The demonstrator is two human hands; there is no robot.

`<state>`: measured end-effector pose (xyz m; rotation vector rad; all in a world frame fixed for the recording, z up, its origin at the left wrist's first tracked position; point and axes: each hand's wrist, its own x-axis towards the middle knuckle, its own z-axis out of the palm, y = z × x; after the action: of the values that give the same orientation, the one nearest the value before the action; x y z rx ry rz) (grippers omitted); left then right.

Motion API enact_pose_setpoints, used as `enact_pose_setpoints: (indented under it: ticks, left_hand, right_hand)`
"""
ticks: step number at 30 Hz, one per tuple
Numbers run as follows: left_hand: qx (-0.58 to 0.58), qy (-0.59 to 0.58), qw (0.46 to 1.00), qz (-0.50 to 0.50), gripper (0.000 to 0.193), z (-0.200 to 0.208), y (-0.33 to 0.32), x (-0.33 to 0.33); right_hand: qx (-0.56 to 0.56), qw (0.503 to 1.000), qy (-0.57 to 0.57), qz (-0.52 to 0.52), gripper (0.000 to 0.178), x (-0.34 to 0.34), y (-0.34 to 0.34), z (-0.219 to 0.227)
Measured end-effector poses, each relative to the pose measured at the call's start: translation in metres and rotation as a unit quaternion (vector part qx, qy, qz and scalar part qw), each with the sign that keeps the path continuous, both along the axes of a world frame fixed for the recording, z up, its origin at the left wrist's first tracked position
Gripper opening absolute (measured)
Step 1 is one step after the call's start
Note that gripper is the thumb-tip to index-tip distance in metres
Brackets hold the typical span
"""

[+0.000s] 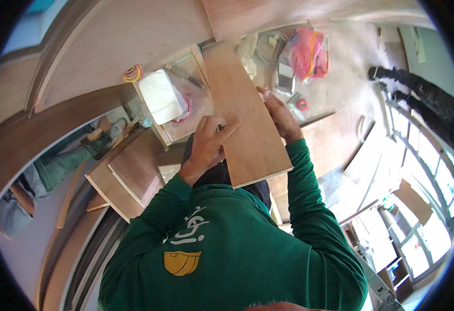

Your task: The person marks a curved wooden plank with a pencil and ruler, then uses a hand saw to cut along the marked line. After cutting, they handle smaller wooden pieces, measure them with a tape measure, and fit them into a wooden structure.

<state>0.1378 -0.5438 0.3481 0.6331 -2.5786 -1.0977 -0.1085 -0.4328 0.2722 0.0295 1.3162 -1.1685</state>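
Note:
A long, flat wooden board is held out before my chest, its near end close to my green sweater. My left hand is closed on the board's left edge, with a finger lying across its face. Something small and dark shows between those fingers, too small to name. Round the right edge, farther up, my right hand is closed, its thumb near the edge and its other fingers mostly hidden. Beyond the left hand, a white plastic container sits over a shallow wooden tray, beside a hammer.
A pink bag, a coiled hose and a red tape measure lie beyond my right hand. Wooden panels lean at the left. One person is at the far left; another person's dark-trousered legs are at the right.

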Motion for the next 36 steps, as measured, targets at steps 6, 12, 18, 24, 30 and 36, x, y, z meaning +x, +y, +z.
enact_pose_setpoints:
  ticks: [6,12,18,24,30,36]
  left_hand:
    - [0.001,0.009,0.995,0.101,0.077,-0.035,0.038,0.005]
    - [0.694,0.079,0.620,0.357,0.046,-0.061,0.042,0.000]
    - [0.741,0.114,0.560,0.351,0.055,-0.129,0.035,-0.048]
    - [0.776,0.129,0.493,0.371,0.051,-0.120,0.034,-0.061]
    - [0.761,0.104,0.513,0.383,0.049,-0.116,0.030,-0.058]
    - [0.749,0.074,0.529,0.393,0.052,-0.111,0.027,-0.060]
  right_hand:
    - [0.016,0.993,0.032,0.116,0.061,-0.018,0.000,-0.018]
    - [0.001,0.993,0.017,0.116,0.060,-0.017,0.008,-0.045]
    - [-0.007,0.995,-0.015,0.097,0.061,-0.020,-0.003,-0.002]
    - [-0.016,0.991,0.035,0.129,0.052,-0.019,0.007,-0.030]
    - [0.002,0.981,0.096,0.170,0.045,-0.018,0.006,-0.033]
    - [0.023,0.977,0.082,0.195,0.054,-0.026,0.002,-0.042]
